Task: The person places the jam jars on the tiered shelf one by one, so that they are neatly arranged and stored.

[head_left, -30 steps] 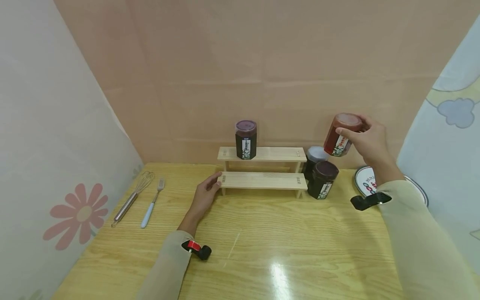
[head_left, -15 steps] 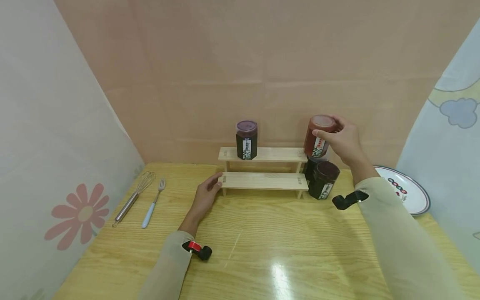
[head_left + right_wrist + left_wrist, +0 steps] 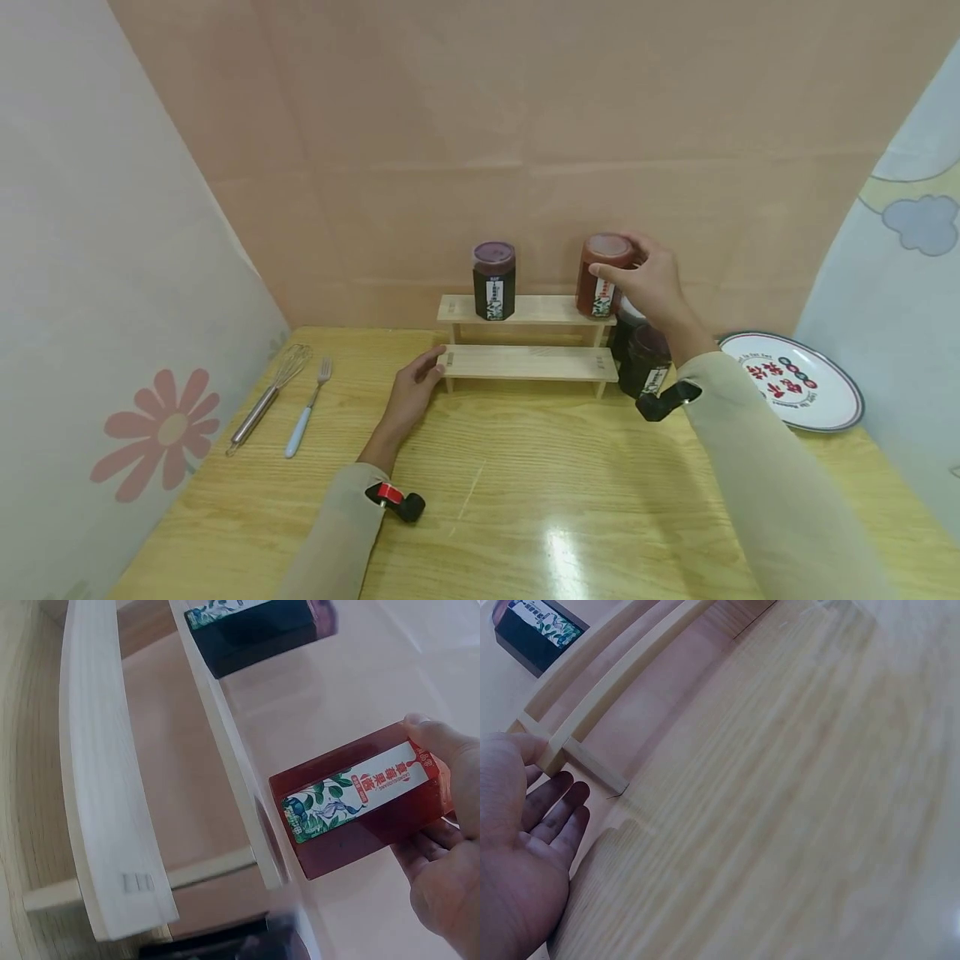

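Observation:
My right hand [image 3: 626, 265] grips a red jar [image 3: 598, 279] by its top, upright, at the right end of the top step of a small wooden two-step shelf [image 3: 525, 363]. In the right wrist view the red jar [image 3: 360, 802] hangs at the step's edge [image 3: 240, 780]; I cannot tell whether it rests there. A dark jar [image 3: 493, 281] stands on the top step's left part. My left hand [image 3: 412, 390] lies flat on the table, thumb against the lower step's left end [image 3: 562, 746].
Two more dark jars [image 3: 647, 360] stand right of the shelf, partly hidden by my right arm. A patterned plate [image 3: 797, 382] lies at the right. A whisk [image 3: 264, 398] and a fork [image 3: 303, 408] lie at the left. A pink wall rises behind the shelf.
My right hand has carried the red jar leftward and down from above the plate to the top step's right end, tipping it upright. The left hand has not moved.

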Demonstrator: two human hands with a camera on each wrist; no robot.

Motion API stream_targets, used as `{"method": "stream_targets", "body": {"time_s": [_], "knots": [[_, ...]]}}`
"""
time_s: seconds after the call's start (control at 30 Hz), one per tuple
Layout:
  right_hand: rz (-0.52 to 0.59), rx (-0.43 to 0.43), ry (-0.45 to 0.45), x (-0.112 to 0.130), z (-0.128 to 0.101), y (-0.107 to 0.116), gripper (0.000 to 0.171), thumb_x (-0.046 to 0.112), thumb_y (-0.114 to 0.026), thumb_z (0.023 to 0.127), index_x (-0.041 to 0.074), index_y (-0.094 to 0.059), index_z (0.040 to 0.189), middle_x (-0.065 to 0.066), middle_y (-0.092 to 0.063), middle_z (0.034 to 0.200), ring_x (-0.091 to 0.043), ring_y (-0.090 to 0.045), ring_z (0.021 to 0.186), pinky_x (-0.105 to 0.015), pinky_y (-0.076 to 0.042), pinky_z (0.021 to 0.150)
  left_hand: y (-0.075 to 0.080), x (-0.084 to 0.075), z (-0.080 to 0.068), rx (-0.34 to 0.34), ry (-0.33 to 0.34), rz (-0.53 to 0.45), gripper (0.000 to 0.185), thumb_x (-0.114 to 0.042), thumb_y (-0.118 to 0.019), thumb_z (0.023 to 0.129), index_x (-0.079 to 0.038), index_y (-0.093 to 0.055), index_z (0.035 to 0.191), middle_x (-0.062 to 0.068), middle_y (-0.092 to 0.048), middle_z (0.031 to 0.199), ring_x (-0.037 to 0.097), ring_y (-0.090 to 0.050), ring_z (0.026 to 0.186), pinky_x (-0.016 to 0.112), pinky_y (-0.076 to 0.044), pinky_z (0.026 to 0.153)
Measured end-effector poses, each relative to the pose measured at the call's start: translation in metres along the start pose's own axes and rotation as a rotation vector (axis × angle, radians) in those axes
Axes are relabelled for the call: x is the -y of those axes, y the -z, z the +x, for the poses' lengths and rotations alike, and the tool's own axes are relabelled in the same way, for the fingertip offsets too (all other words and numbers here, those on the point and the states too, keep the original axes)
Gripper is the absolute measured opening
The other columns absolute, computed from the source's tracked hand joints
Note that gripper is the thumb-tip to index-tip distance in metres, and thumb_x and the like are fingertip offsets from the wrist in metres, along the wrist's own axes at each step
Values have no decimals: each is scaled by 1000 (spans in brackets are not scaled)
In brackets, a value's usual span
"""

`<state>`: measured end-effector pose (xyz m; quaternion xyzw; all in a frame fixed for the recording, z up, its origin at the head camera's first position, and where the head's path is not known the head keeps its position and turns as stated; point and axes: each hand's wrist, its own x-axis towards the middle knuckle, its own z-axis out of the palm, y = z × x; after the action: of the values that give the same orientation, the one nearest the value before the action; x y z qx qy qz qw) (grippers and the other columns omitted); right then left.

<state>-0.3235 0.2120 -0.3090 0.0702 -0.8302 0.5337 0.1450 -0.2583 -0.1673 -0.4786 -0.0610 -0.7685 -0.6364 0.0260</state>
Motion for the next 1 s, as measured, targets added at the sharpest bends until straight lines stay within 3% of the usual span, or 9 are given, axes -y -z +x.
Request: {"method": "stream_targets", "body": {"time_s": [0.13,0.4,1.0], "knots": [[10,17,-11,3,1,-10,70,35,-84,88,15,-54,148,-11,-64,134,-12,-62,113,-19,-52,92,1,1,1,-9,-1,9,43,-28,-58,107,-19,-56,149,11,-47,161,31,-42,151,48,-36,125],[61,65,-34,10,0,-29,73,32,-84,88,14,-50,151,-15,-60,142,-26,-60,127,-43,-51,109,2,1,0,-11,-9,13,43,-29,-59,107,-18,-56,149,11,-47,161,31,-42,152,48,-36,126],[48,59,-60,14,-1,-55,80,32,-85,87,14,-46,155,-16,-56,151,-31,-56,137,-47,-50,113,-2,-2,-3,-14,4,6,41,-27,-58,107,-20,-57,148,9,-47,161,29,-42,151,47,-37,125]]}}
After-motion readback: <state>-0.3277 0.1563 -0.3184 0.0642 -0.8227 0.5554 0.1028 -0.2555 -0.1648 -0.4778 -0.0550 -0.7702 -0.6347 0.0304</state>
